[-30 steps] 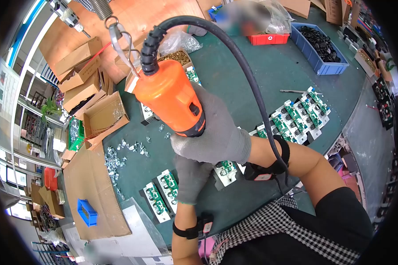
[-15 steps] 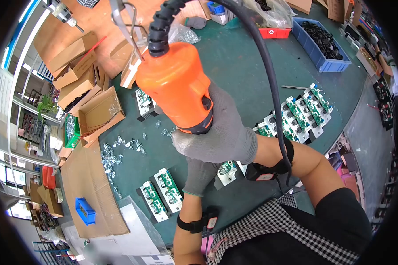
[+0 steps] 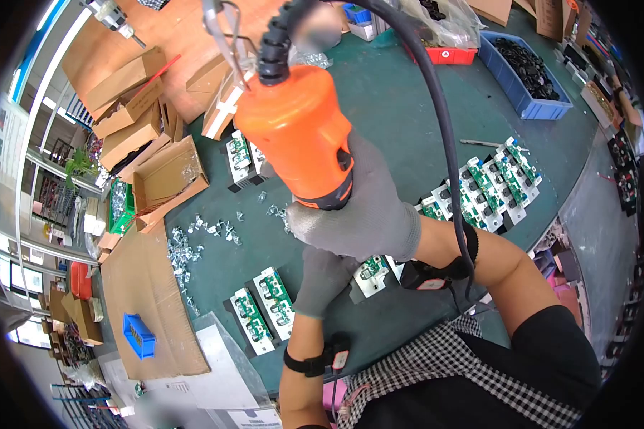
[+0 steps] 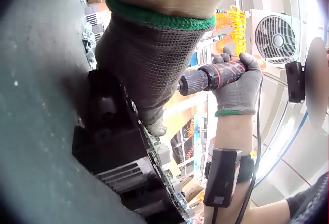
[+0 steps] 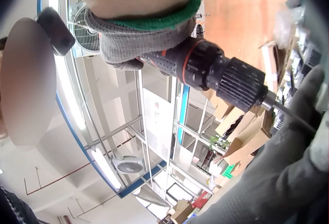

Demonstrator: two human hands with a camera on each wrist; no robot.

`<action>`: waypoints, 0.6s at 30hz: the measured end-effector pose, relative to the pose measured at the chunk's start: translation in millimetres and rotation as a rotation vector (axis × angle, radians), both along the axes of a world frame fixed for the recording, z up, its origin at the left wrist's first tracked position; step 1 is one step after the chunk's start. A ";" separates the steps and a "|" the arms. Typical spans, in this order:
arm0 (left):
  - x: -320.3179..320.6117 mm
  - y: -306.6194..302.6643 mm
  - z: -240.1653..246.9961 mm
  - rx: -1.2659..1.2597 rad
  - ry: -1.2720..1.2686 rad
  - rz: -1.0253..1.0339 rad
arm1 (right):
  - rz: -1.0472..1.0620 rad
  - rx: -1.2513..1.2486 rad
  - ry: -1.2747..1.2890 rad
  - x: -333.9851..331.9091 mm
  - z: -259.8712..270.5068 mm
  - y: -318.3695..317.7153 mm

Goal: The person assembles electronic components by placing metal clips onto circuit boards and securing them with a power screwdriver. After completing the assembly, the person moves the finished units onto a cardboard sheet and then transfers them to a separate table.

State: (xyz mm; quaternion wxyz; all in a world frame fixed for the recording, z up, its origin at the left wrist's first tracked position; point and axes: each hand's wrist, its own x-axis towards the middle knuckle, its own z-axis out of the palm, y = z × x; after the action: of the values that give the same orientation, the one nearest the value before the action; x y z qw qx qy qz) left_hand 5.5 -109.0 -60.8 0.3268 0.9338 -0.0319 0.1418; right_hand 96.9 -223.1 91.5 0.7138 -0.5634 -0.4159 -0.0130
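My right hand [image 3: 361, 207] grips a large orange-topped power screwdriver [image 3: 293, 136]. In the right wrist view, its dark body [image 5: 198, 62] and thin bit [image 5: 293, 116] point at my left hand [image 5: 272, 183], where the tip is hidden. Under the right hand, my left hand [image 3: 325, 279] is low over the bench in the head view. The left wrist view has that hand [image 4: 149, 59] around the end of a black unit [image 4: 128, 157], its fingertips by the green board on the unit's face. Two board units [image 3: 273, 300] lie to its left, another [image 3: 371, 277] to its right.
Small metal clips [image 3: 182, 254] lie scattered on the green bench. Several board units [image 3: 479, 193] stand in rows at right. A blue crate [image 3: 526, 100] of black parts is at back right; open cartons [image 3: 168, 179] stand left. A thick black cable [image 3: 436, 93] arches over my right arm.
The screwdriver and right hand have shifted right and slightly up in the head view, uncovering board units behind them. My left hand has moved slightly right. The right hand keeps its grip.
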 end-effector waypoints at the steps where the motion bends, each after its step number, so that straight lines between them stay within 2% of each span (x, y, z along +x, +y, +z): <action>1: -1.8 -0.7 12.5 -0.075 0.020 0.009 | -0.004 -0.009 -0.015 0.7 -0.1 -0.7; 4: -16.8 -4.2 28.4 -0.125 0.070 0.246 | -0.055 -0.022 -0.038 -0.1 -1.4 0.9; 7: -18.8 -3.8 21.3 -0.042 0.126 0.289 | 0.011 -0.046 -0.034 -2.7 -0.3 3.1; 10: -16.7 1.5 -14.2 0.237 -0.127 0.277 | 0.045 -0.072 -0.080 -7.4 6.8 3.1; 13: -17.5 5.5 -13.5 0.373 -0.162 0.212 | 0.033 -0.032 -0.080 -7.1 5.6 6.9; 15: -16.2 5.2 -5.3 0.070 -0.054 0.234 | 0.014 0.046 -0.040 -6.4 0.6 11.5; 18: -13.5 0.2 23.0 -0.117 0.039 0.233 | 0.017 -0.057 0.133 -3.5 6.7 5.0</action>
State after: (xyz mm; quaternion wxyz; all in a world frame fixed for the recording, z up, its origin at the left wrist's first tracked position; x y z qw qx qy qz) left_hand -8.0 -108.7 -37.8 0.3625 0.9132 0.0912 0.1623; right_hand 93.4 -218.1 98.2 0.7235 -0.5797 -0.3725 0.0424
